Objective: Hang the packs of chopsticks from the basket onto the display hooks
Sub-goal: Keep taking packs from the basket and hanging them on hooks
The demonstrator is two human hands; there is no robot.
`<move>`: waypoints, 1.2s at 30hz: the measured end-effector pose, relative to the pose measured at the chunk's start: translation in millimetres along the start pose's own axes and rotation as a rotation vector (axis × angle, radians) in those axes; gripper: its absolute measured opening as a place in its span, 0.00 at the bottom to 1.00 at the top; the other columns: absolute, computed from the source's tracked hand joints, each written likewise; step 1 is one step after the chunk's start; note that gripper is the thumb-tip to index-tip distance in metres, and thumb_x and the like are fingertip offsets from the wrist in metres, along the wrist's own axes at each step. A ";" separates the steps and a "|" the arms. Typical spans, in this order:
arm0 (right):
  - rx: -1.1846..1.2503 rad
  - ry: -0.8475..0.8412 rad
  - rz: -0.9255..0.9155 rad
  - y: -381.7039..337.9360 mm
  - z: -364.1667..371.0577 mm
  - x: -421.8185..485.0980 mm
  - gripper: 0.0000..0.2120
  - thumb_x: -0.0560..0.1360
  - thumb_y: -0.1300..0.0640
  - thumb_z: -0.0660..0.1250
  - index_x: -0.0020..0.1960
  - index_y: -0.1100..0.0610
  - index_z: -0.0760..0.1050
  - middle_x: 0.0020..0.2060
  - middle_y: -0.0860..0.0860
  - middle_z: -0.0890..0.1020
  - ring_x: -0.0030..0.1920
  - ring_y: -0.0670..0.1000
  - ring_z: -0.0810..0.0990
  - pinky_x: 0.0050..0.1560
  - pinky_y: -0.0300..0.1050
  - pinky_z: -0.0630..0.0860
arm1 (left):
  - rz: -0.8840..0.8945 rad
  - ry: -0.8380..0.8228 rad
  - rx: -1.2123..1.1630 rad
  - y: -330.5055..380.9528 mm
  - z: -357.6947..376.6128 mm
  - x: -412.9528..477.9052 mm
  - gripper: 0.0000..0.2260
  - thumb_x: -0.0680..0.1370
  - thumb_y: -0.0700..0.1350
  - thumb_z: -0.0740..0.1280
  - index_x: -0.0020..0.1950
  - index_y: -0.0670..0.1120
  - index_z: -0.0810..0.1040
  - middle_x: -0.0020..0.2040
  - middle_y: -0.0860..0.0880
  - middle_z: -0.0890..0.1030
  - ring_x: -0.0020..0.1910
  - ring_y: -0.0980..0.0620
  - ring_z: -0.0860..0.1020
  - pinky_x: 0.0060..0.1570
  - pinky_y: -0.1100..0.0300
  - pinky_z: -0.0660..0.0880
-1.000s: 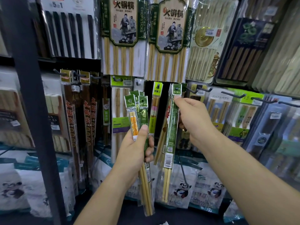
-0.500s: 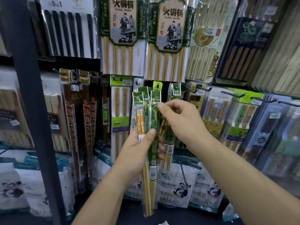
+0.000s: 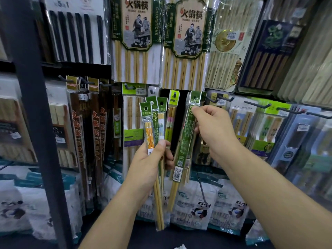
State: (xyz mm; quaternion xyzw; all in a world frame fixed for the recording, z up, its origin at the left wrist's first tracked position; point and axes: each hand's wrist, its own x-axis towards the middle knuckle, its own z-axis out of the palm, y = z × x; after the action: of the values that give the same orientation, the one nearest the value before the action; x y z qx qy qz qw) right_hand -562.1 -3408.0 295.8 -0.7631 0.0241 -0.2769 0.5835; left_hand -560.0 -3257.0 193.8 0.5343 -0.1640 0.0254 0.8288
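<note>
Green chopstick pack (image 3: 186, 135) near-vertical, header up, pinched by R hand (image 3: 213, 130); L hand (image 3: 150, 166) grips upright bundle (image 3: 152, 119).

Both bare forearms reach forward and up; the left forearm (image 3: 111, 218) rises from below, the right forearm (image 3: 269, 191) comes in from the lower right; the left hand (image 3: 150, 166) stands upright, fingers curled round a bundle of packs (image 3: 151, 123), thumb (image 3: 160, 146) pressed against its front; the right hand (image 3: 213, 130), higher and just beside it, pinches the top of one green pack (image 3: 185, 137) between thumb and forefinger, its other fingers curled, its back toward the camera.
</note>
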 end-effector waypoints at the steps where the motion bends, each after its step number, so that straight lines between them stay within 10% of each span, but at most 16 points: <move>1: -0.006 0.006 0.008 1.2 0.3 0.5 0.15 0.82 0.51 0.66 0.42 0.61 0.76 0.28 0.53 0.69 0.23 0.46 0.65 0.22 0.31 0.66 | 0.005 0.000 0.012 -0.4 -0.4 0.2 0.11 0.84 0.49 0.64 0.54 0.42 0.78 0.35 0.47 0.80 0.33 0.51 0.79 0.36 0.60 0.79; 11: -0.013 0.065 -0.021 1.6 0.0 5.8 0.26 0.83 0.50 0.65 0.30 0.54 0.60 0.21 0.44 0.57 0.25 0.47 0.57 0.47 0.33 0.71 | 0.008 -0.050 -0.016 -2.3 -1.2 1.4 0.18 0.78 0.57 0.67 0.55 0.42 0.78 0.33 0.49 0.76 0.29 0.52 0.74 0.32 0.55 0.78; 23: -0.060 0.083 -0.050 8.1 4.0 20.3 0.30 0.82 0.48 0.65 0.26 0.52 0.56 0.18 0.44 0.56 0.21 0.46 0.56 0.51 0.32 0.63 | 0.008 -0.026 0.060 -3.2 -1.8 -0.6 0.12 0.84 0.51 0.64 0.57 0.42 0.78 0.33 0.49 0.77 0.29 0.52 0.74 0.33 0.57 0.77; 29: -0.141 0.122 -0.070 18.7 9.1 30.2 0.30 0.81 0.44 0.65 0.25 0.49 0.57 0.17 0.44 0.57 0.20 0.46 0.59 0.59 0.53 0.74 | 0.008 -0.027 0.067 -4.5 -2.5 -0.4 0.12 0.84 0.52 0.64 0.56 0.44 0.79 0.34 0.49 0.78 0.30 0.52 0.74 0.33 0.57 0.77; 36: -0.205 0.149 -0.101 27.6 11.3 37.4 0.26 0.81 0.40 0.64 0.31 0.52 0.61 0.21 0.44 0.63 0.24 0.46 0.65 0.38 0.47 0.71 | -0.003 -0.030 0.035 -8.1 -3.9 0.9 0.11 0.84 0.51 0.65 0.55 0.45 0.80 0.35 0.48 0.78 0.29 0.52 0.73 0.30 0.58 0.75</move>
State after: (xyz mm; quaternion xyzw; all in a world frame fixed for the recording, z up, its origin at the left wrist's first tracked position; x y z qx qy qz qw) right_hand -517.5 -3420.3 283.7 -0.7963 0.0573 -0.3579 0.4844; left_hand -556.4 -3257.1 185.5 0.5495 -0.1751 0.0188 0.8167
